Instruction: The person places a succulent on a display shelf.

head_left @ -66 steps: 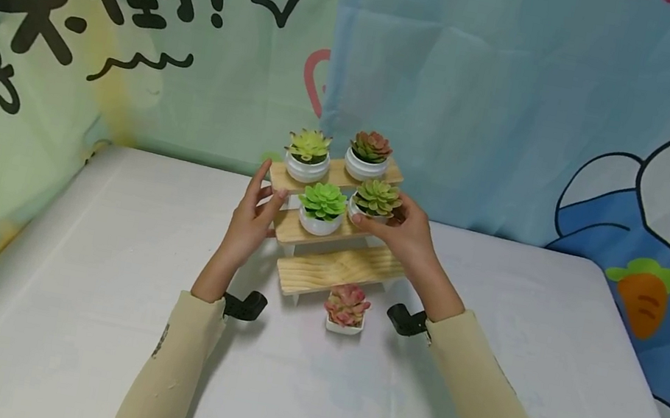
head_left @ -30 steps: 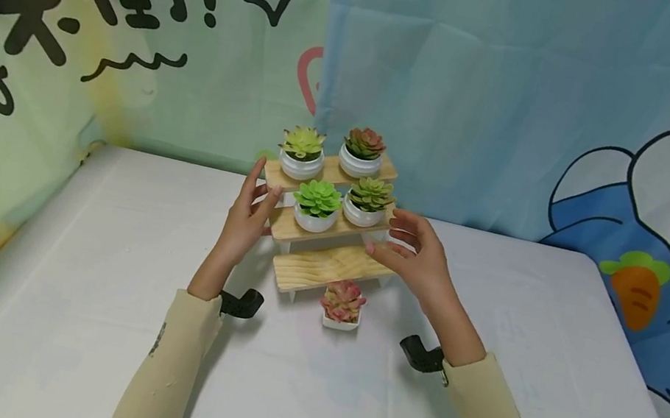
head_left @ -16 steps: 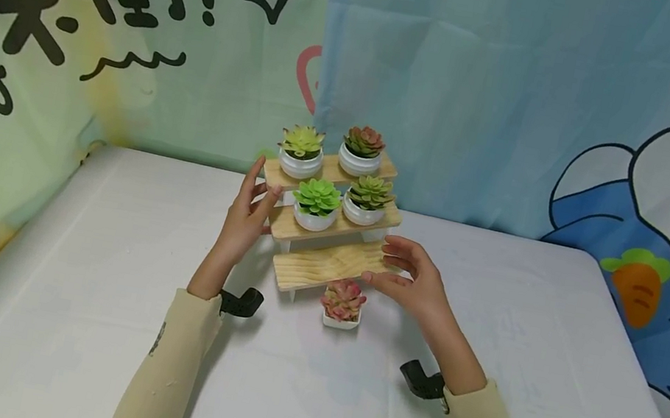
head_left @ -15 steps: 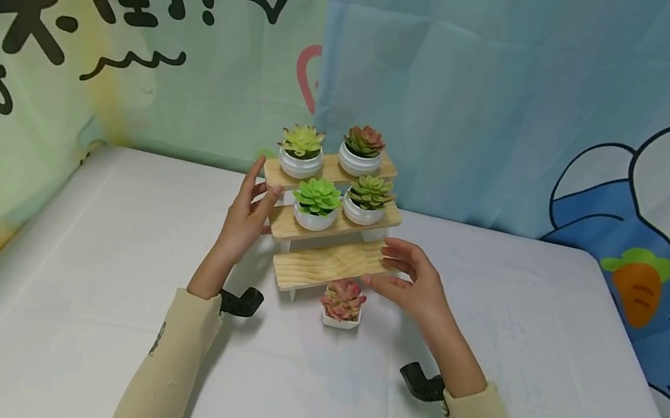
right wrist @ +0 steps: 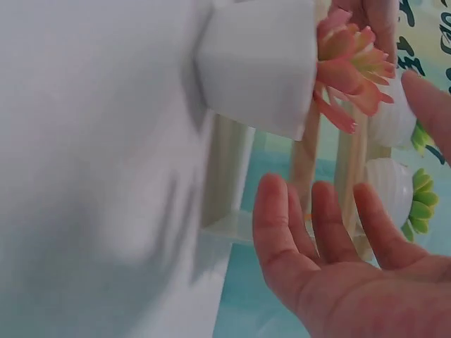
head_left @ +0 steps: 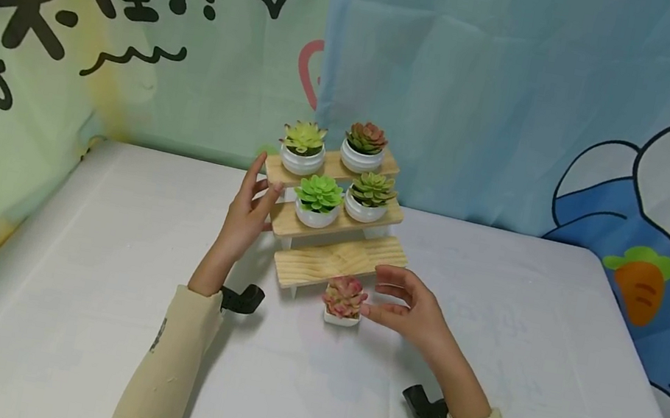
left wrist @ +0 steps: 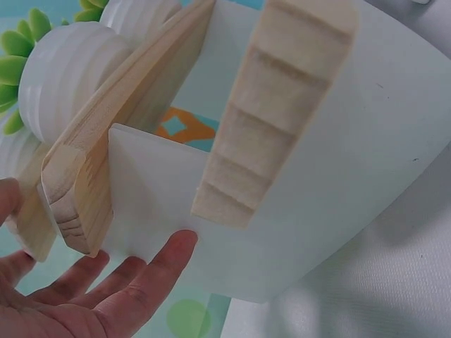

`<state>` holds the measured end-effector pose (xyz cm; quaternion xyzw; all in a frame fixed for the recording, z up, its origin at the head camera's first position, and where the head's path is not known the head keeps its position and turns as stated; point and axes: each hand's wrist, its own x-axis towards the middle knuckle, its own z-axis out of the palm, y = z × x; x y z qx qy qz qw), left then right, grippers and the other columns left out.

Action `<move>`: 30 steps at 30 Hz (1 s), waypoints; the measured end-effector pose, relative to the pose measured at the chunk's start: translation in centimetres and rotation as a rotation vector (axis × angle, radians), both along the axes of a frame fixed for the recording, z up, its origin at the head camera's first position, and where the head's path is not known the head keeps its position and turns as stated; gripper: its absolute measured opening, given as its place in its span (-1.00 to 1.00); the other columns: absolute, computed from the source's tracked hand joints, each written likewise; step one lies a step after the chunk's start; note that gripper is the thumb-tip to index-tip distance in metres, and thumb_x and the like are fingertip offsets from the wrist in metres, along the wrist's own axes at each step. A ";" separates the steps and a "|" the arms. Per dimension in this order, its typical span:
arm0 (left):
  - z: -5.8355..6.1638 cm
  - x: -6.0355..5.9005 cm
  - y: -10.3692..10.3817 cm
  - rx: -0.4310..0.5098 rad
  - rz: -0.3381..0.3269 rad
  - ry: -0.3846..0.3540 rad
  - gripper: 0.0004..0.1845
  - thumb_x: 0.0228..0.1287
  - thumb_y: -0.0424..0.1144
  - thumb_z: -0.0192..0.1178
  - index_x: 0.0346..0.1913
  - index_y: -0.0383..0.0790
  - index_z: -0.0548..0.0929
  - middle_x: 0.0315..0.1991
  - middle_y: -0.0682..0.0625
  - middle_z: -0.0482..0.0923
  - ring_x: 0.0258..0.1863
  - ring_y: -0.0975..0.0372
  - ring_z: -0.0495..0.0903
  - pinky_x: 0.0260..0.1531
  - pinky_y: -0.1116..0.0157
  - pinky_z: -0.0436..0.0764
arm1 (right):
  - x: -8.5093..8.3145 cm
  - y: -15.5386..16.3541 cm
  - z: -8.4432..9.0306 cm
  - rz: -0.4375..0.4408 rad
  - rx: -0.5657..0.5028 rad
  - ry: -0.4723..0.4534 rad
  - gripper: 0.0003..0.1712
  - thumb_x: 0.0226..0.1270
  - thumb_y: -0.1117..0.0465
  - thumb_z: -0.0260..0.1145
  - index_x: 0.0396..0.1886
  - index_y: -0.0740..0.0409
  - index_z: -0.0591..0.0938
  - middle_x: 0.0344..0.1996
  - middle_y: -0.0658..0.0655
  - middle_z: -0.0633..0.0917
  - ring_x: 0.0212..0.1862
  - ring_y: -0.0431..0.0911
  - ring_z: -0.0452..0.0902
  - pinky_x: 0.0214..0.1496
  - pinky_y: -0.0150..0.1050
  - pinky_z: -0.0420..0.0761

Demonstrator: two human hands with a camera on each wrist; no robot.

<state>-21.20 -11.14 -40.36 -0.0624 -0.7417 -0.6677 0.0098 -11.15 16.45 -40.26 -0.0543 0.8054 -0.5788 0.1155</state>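
Head view: relaxed right hand (head_left: 407,310) beside pink succulent pot (head_left: 345,302); left hand (head_left: 245,212), fingers straight, against wooden stand (head_left: 335,263).

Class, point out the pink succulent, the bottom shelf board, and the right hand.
pink succulent (head_left: 345,296), head view, its rosette.
bottom shelf board (head_left: 325,262), head view, bare top face.
right hand (head_left: 407,313), head view, back of hand.

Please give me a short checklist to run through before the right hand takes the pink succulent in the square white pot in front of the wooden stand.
1. Right hand open, holding nothing: ok.
2. Pink succulent in the square white pot upright on the white table: ok.
3. Right hand's fingers closed on the pot: not ok; whether they touch it, cannot tell.
4. Bottom step of the three-step wooden stand bare: ok.
5. Left hand steadying the stand's left side: ok.
6. Four round white pots of succulents upright on the upper steps: ok.
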 end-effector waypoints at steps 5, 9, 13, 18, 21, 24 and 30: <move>0.0 0.0 0.0 -0.010 0.008 0.000 -0.29 0.54 0.00 -0.04 0.58 0.13 -0.12 0.37 -0.25 0.24 0.31 -0.06 0.39 -0.14 -0.05 0.68 | 0.0 0.0 -0.9 0.098 0.020 -0.004 -0.23 0.21 0.28 0.46 0.34 0.40 0.31 0.29 0.41 0.37 0.23 0.28 0.40 0.07 -0.16 0.60; 0.1 0.1 -0.1 -0.012 0.008 0.001 -0.29 0.55 -0.01 -0.05 0.58 0.10 -0.13 0.38 -0.26 0.24 0.31 -0.06 0.38 -0.13 -0.05 0.67 | -0.2 -0.2 -1.4 0.126 0.041 -0.028 -0.17 0.20 0.24 0.48 0.36 0.40 0.29 0.28 0.41 0.38 0.23 0.27 0.40 0.07 -0.15 0.59; 0.1 0.1 -0.1 0.000 0.003 0.002 -0.29 0.55 -0.03 -0.05 0.59 0.09 -0.13 0.37 -0.26 0.25 0.31 -0.07 0.39 -0.13 -0.04 0.68 | -0.3 -0.5 -1.8 0.136 0.057 -0.053 -0.14 0.17 0.24 0.50 0.38 0.39 0.28 0.28 0.40 0.38 0.25 0.26 0.38 0.06 -0.14 0.59; 0.1 0.1 0.0 0.014 -0.005 -0.002 -0.30 0.56 -0.07 -0.05 0.59 0.07 -0.13 0.36 -0.26 0.26 0.31 -0.07 0.39 -0.14 -0.03 0.68 | -0.5 -1.0 -2.2 0.140 0.071 -0.044 -0.17 0.16 0.30 0.49 0.35 0.44 0.30 0.26 0.43 0.39 0.22 0.27 0.39 0.05 -0.13 0.60; 0.1 0.2 0.0 0.012 -0.004 -0.004 -0.30 0.56 -0.07 -0.05 0.59 0.08 -0.13 0.36 -0.26 0.25 0.32 -0.07 0.38 -0.14 -0.02 0.68 | -0.6 -1.0 -2.3 0.139 0.077 -0.020 -0.23 0.19 0.35 0.46 0.32 0.48 0.32 0.22 0.44 0.41 0.17 0.25 0.43 0.04 -0.12 0.61; 0.1 0.1 0.0 0.010 -0.002 -0.006 -0.30 0.56 -0.07 -0.04 0.59 0.09 -0.13 0.37 -0.26 0.25 0.32 -0.07 0.38 -0.14 -0.03 0.68 | -0.7 -1.0 -2.4 0.142 0.081 -0.002 -0.28 0.21 0.36 0.44 0.29 0.49 0.34 0.18 0.44 0.44 0.13 0.22 0.46 0.04 -0.13 0.61; -0.1 0.1 -0.1 0.003 -0.004 -0.002 -0.29 0.56 -0.06 -0.05 0.59 0.06 -0.13 0.38 -0.27 0.24 0.32 -0.08 0.37 -0.13 -0.03 0.68 | -0.7 -1.1 -2.5 0.140 0.064 0.012 -0.31 0.19 0.38 0.45 0.26 0.50 0.36 0.15 0.44 0.46 0.10 0.20 0.47 0.02 -0.16 0.62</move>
